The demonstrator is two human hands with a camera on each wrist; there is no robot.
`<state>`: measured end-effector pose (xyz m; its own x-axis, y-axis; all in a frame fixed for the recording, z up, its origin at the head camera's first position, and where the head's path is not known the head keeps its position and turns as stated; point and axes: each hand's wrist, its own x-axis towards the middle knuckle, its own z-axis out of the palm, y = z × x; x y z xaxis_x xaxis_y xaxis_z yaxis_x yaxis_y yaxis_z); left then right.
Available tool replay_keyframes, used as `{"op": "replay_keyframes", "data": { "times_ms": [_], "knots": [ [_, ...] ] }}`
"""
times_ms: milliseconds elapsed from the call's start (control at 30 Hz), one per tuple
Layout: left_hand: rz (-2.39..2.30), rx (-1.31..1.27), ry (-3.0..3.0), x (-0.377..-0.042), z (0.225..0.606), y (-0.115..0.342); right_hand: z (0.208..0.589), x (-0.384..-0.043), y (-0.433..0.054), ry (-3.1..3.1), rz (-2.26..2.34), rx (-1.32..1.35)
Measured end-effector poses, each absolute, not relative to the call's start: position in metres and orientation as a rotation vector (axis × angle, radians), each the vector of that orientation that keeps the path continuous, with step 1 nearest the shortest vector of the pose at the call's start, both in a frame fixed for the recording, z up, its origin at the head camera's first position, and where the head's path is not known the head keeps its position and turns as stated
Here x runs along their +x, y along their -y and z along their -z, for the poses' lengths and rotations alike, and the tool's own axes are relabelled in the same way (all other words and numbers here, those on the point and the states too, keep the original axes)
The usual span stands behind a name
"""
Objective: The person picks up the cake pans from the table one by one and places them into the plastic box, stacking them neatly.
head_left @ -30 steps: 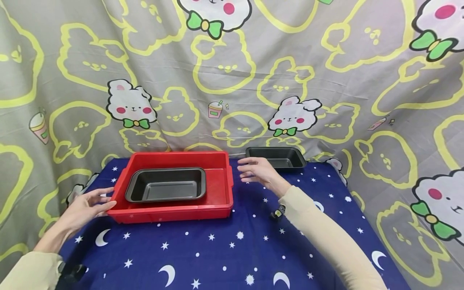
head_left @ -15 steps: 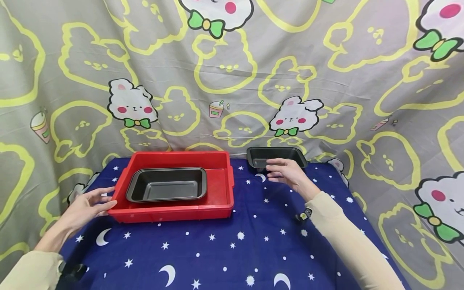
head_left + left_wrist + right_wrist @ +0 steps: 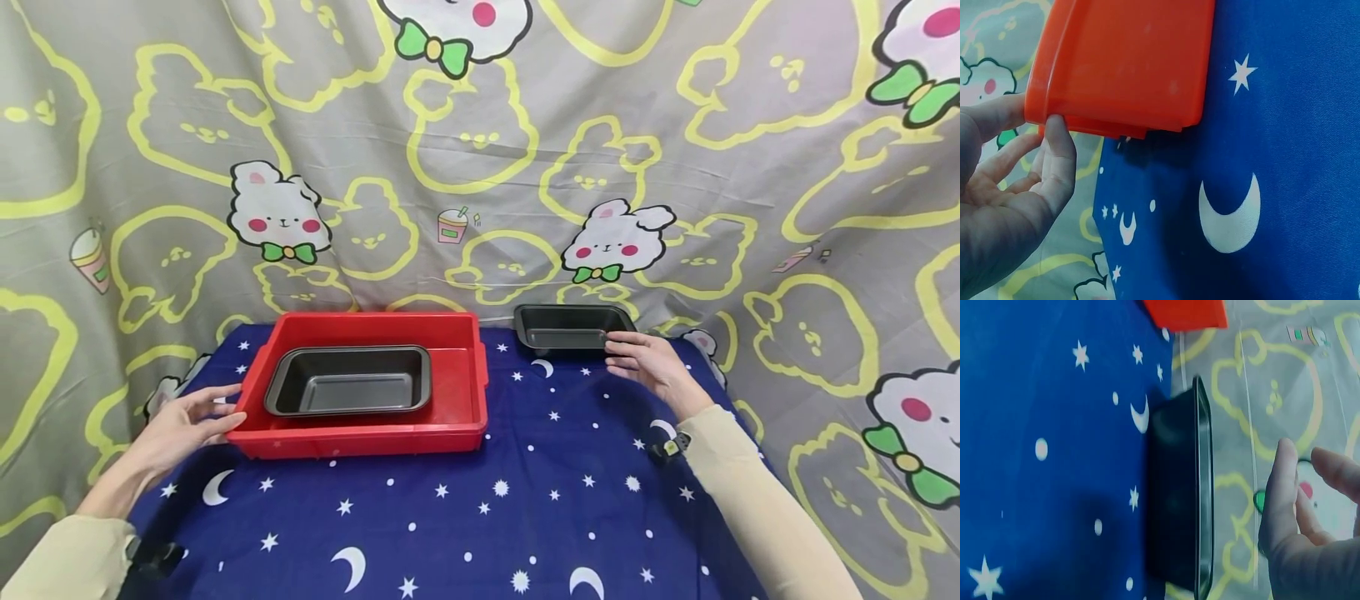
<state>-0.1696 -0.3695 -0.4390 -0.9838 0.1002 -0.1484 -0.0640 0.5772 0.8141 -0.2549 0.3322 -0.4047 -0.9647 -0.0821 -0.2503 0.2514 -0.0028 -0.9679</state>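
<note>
Head view: showing the red tray (image 3: 457,383) at left centre of the frame and pinching the lip of its lower left corner with the left grip (image 3: 176,433). Showing the inner pan (image 3: 356,392) inside that tray, looking dark grey and rectangular, with rounded corners, a turned-out rim and a paler flat floor; hiding its underside from sight. Showing the far pan (image 3: 566,337), similar in shape and colour, right of centre, resting on the cloth-covered desk (image 3: 450,525). Holding the right grip (image 3: 648,367) just beside it with fingers loosely extended, masking its lower right corner. Cutting off both cream sleeves (image 3: 757,492) at the lower edge.

Left wrist view: showing just one outer corner of the tray, smooth and glossy, running out past the top edge; cropping the left grip at the left edge.

Right wrist view: showing the far pan side-on down the middle, nearly black, hiding its inside; showing a gap between its rim and the spread thumb and fingers at lower right; cropping the tray at the top edge.
</note>
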Motion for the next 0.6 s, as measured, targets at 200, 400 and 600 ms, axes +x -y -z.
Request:
{"op": "replay_keyframes", "data": {
  "times_ms": [200,400,600],
  "knots": [
    [-1.372,0.025,-2.634,-0.170,0.439,0.369,0.413,-0.259,-0.357,-2.006,2.134,0.236],
    [-1.372,0.033,-2.636,-0.169,0.439,0.371,0.425,-0.266,-0.377,-1.945,2.210,0.321],
    [-1.360,0.029,-2.645,-0.168,0.438,0.370,0.435,-0.273,-0.388,-1.943,2.230,0.409]
  ]
}}
